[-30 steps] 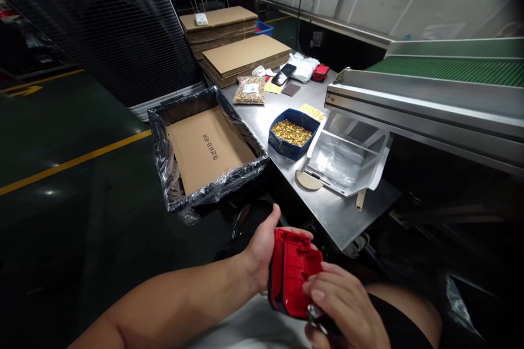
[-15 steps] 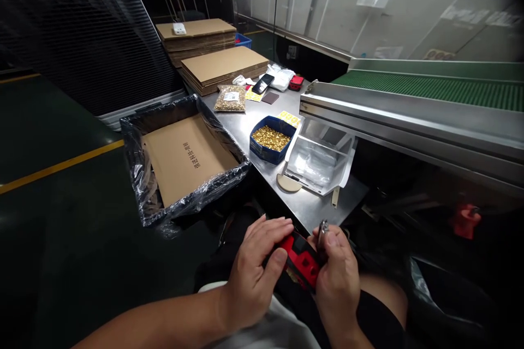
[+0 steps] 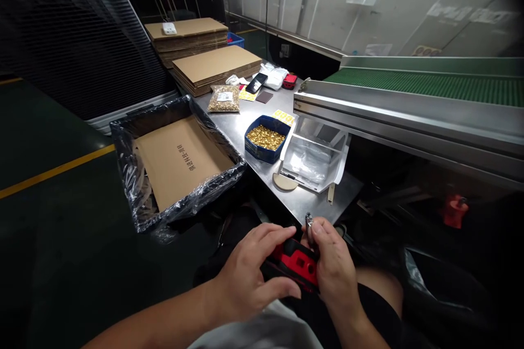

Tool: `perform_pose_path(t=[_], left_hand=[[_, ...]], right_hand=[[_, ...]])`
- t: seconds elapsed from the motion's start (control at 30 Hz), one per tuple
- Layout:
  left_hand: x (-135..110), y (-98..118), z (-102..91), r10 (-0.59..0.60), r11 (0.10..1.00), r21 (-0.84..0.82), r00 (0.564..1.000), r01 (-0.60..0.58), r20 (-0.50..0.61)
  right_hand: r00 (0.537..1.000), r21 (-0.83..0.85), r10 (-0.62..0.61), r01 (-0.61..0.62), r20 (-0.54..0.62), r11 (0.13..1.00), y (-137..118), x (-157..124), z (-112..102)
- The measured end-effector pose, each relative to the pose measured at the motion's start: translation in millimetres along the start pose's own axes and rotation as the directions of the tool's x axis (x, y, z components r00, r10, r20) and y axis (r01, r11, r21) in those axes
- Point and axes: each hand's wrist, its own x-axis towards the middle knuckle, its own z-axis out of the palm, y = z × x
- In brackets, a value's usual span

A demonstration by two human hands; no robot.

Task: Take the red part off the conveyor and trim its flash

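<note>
A red and black plastic part (image 3: 295, 265) rests over my lap, held between both hands. My left hand (image 3: 249, 275) wraps round its left end, fingers on top and thumb underneath. My right hand (image 3: 333, 267) grips the right end and also pinches a small metal tool (image 3: 309, 226) that points upward between its fingers. Just ahead is the near corner of the steel table (image 3: 303, 204).
On the table stand a blue tray of small brass pieces (image 3: 264, 138), a clear plastic tray (image 3: 313, 158), a bag of brass pieces (image 3: 224, 99), a phone (image 3: 256, 83) and cardboard stacks (image 3: 215, 65). A plastic-lined crate with cardboard (image 3: 176, 158) sits left. A green conveyor (image 3: 429, 84) runs right.
The red part was turned from upright to lying flat and my left hand moved onto its top. The view has drifted a little, so the table things sit further left.
</note>
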Motion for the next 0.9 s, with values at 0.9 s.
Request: perform_pose_path(t=[0.9], left_hand=[[-7.5,-3.5,31.0,-0.253,0.901,-0.383,0.963,0.202,-0.088]], right_hand=[[0.865,0.498,0.208,0.055,-0.457,0.866,36.5,5.4,-3.8]])
